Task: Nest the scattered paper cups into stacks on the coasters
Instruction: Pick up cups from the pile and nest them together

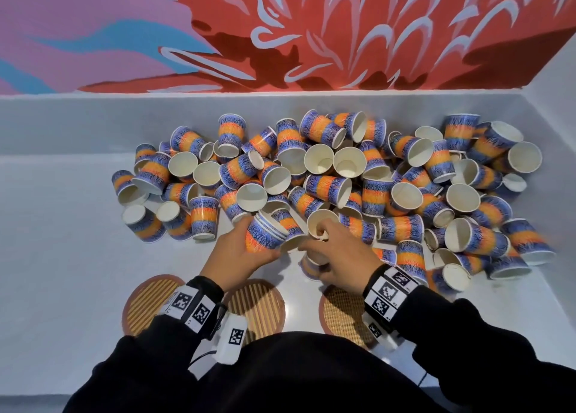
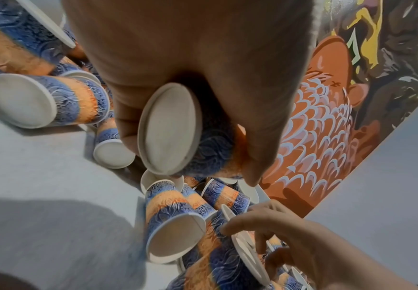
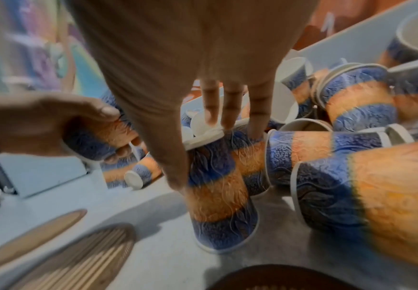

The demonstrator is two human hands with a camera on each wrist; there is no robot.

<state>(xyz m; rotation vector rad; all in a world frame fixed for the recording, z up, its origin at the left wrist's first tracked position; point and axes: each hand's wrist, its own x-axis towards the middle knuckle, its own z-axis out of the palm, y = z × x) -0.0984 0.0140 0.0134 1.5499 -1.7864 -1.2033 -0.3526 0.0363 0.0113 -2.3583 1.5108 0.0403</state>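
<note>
Many blue-and-orange paper cups (image 1: pixel 327 175) lie scattered in a pile across the white table. My left hand (image 1: pixel 263 239) grips a tilted stack of nested cups (image 1: pixel 271 225) at the pile's near edge; its white base (image 2: pixel 170 129) faces the left wrist camera. Just to its right, my right hand (image 1: pixel 318 244) pinches the rim of an upright cup (image 3: pixel 218 196) standing on the table, thumb outside and fingers over the rim. Three round striped coasters (image 1: pixel 149 303) (image 1: pixel 258 306) (image 1: pixel 339 316) lie bare near my body, partly hidden by my wrists.
A low white wall (image 1: pixel 93 116) backs the table, with a red and pink mural above it. A white side wall (image 1: pixel 554 132) closes the right. Bare tabletop (image 1: pixel 62 241) stretches to the left of the pile. Black sleeves and wrist cameras cover the near edge.
</note>
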